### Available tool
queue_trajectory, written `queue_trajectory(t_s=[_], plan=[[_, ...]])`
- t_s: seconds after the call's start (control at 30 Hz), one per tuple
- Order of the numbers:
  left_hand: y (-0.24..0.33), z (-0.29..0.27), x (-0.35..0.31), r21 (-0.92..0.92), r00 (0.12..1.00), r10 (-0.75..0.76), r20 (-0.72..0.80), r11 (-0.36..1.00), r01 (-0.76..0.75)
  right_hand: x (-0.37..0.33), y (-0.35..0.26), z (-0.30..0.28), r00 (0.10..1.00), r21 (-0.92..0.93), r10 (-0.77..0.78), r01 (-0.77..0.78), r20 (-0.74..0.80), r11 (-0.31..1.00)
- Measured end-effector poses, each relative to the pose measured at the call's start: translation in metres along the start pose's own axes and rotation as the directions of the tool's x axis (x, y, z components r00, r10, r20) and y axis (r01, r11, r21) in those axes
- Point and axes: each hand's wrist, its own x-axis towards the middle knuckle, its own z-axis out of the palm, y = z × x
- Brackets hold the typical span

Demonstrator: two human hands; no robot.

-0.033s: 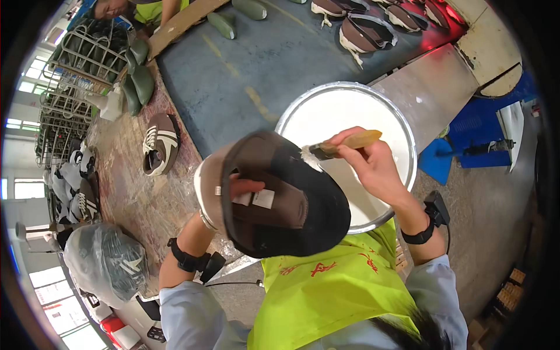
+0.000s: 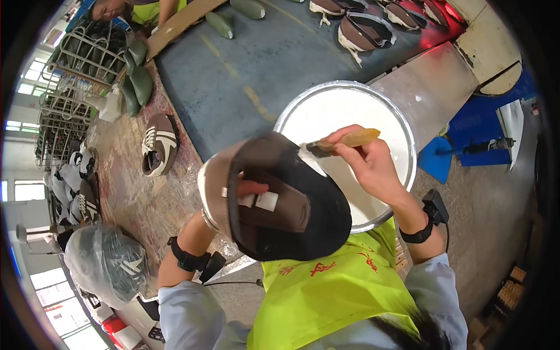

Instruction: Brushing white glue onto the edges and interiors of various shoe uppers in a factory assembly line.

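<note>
My left hand (image 2: 252,188) grips a brown shoe upper (image 2: 269,156) from the inside, its fingers by a white label. The upper is held tilted, and its dark inner side faces up. In my right hand (image 2: 368,164) is a flat brush (image 2: 344,143) with a yellowish handle. Its bristle end touches the upper's edge, where a white wet streak shows. Below and behind both hands stands a round metal-rimmed bucket (image 2: 411,146) of white liquid. Part of my left hand is hidden by the upper.
A grey-blue belt (image 2: 216,87) carries several brown uppers (image 2: 364,32) and green shoe lasts (image 2: 220,25). On the worn table (image 2: 125,175) sit a brown-white shoe (image 2: 160,144) and a white bottle (image 2: 109,105). A plastic-wrapped bundle (image 2: 108,262) lies nearer. A co-worker (image 2: 154,11) is at the far left.
The upper has turned slightly in my left hand and shifted a little right. The brush has moved slightly left along its edge, where the white streak is more visible.
</note>
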Motion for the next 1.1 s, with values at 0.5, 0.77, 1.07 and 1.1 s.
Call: queue_trajectory(t_s=[0.5,0.77,1.07,1.1], plan=[[0.03,0.006,0.002,0.267,0.963,0.27,0.004,0.928,-0.261,-0.05,0.036,-0.048,0.99,-0.136,-0.028,0.008,-0.141,0.991],[0.071,0.017,-0.026,0.424,0.849,0.17,-0.501,0.903,0.069,0.018,-0.008,0.006,0.971,-0.107,-0.21,0.198,-0.114,0.974],[0.061,0.068,-0.009,0.117,0.68,0.054,-0.731,0.992,0.046,-0.026,0.034,-0.002,0.853,0.401,0.363,-0.203,-0.376,0.893],[0.053,0.071,-0.009,-0.034,0.723,-0.048,-0.689,0.999,0.034,-0.032,0.036,-0.001,0.849,0.485,0.428,-0.246,-0.309,0.839]])
